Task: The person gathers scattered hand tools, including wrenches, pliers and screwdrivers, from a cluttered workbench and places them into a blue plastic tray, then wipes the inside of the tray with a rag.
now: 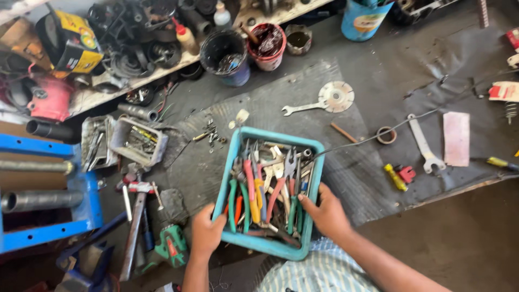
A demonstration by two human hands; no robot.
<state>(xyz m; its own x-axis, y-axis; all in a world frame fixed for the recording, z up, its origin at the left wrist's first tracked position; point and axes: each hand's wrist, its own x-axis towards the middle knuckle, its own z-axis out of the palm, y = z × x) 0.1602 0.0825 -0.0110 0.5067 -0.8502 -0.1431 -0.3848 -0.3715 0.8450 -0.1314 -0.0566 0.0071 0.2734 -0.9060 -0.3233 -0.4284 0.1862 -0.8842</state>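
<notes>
Handling note: we grip the teal rectangular plastic tray (314,157) at both near corners, low on the grey matted tabletop (303,92), directly ahead of us. Our left hand (206,231) is closed over the near-left rim; our right hand (326,212) is closed over the near-right rim, thumb inside against the tools. Between the hands lies a dense heap of steel pliers and cutters with red, green, orange and yellow grips (265,189). We judge the load heavy for so thin a tray: the plastic walls will likely flex, and the loose tools may slide toward whichever end dips. We advise a hold on the rim at opposite sides, kept level, fingers under the lip where possible. Beyond the right hand lie a flat silver open-ended spanner (424,145) and a grey notched cutting disc (335,96), both well apart from the tray.
</notes>
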